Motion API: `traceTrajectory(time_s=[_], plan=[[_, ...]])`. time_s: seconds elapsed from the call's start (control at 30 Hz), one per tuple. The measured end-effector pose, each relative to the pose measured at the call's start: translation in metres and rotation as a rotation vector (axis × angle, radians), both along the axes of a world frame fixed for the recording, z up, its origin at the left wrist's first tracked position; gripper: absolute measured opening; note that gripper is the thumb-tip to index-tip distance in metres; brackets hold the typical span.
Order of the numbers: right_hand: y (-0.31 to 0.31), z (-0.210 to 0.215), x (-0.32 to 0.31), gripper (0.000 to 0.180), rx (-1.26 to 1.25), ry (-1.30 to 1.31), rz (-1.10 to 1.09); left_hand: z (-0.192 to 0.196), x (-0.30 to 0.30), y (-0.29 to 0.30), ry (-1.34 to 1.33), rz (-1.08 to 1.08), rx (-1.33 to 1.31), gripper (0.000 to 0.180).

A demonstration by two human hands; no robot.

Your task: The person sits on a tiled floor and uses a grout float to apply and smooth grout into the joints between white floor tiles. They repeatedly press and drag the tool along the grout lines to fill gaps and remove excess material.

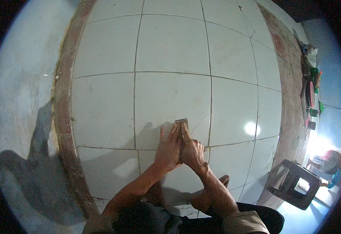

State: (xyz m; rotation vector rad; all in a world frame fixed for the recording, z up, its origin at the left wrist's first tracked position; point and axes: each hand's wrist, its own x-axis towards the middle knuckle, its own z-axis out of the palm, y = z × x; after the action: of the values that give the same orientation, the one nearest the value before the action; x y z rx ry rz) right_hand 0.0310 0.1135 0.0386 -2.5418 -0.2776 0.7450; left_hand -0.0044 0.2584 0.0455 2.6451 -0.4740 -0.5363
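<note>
Two bare hands are meeting low in the middle of the view, and both are grasping one narrow flat tool (181,121), neither one letting go! The left hand (168,150) is lying along the tool's nine o'clock side, the right hand (193,153) along its three o'clock side, and the fingers are stretching forward toward twelve. Why that hold? Presumably the fingers are bracing the front end and sharing pressure between both arms, while the straight far edge is staying uncovered so it can be meeting the surface.

And where is the tool sitting? It is lying between the hands, its squared tip poking out at twelve o'clock just beyond the fingertips, the rest mostly hiding beneath the palms. It is pointing away from the body over the pale tiled floor (170,46); whether the edge is fully touching the tile, I cannot tell.

Out from the hands, a dark stool (301,185) is standing between three and four o'clock, well apart, probably leaving room for the arms. Toward ten o'clock, a reddish-brown border strip (64,105) is running beside the tiles.
</note>
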Motion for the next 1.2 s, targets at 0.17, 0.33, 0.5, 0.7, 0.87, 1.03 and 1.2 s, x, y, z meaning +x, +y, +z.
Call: traceTrajectory(time_s=[0.17,0.33,0.5,0.7,0.87,1.03,1.2], plan=[[0.035,-0.033,0.095,0.081,-0.099,-0.355,0.111,-0.025,0.097,0.034,-0.259,0.073,0.017,0.117],[0.056,-0.002,0.171,0.083,-0.064,-0.165,0.080,-0.012,0.162,0.052,-0.280,0.058,0.027,0.114],[0.023,-0.003,0.035,0.091,-0.063,0.042,0.050,-0.012,0.029,0.017,-0.160,0.059,0.016,0.116],[0.032,-0.002,0.032,0.079,-0.048,-0.038,0.023,-0.021,0.025,0.023,-0.144,0.157,-0.121,0.122],[0.066,-0.008,0.142,0.060,-0.024,-0.248,0.057,-0.006,0.139,0.062,-0.194,0.073,0.079,0.121],[0.045,-0.022,0.069,0.083,0.011,-0.197,0.065,-0.007,0.065,0.042,-0.175,0.082,0.045,0.117],[0.019,-0.012,-0.012,0.087,0.011,-0.082,0.057,-0.002,-0.006,0.023,0.005,0.062,-0.010,0.116]])
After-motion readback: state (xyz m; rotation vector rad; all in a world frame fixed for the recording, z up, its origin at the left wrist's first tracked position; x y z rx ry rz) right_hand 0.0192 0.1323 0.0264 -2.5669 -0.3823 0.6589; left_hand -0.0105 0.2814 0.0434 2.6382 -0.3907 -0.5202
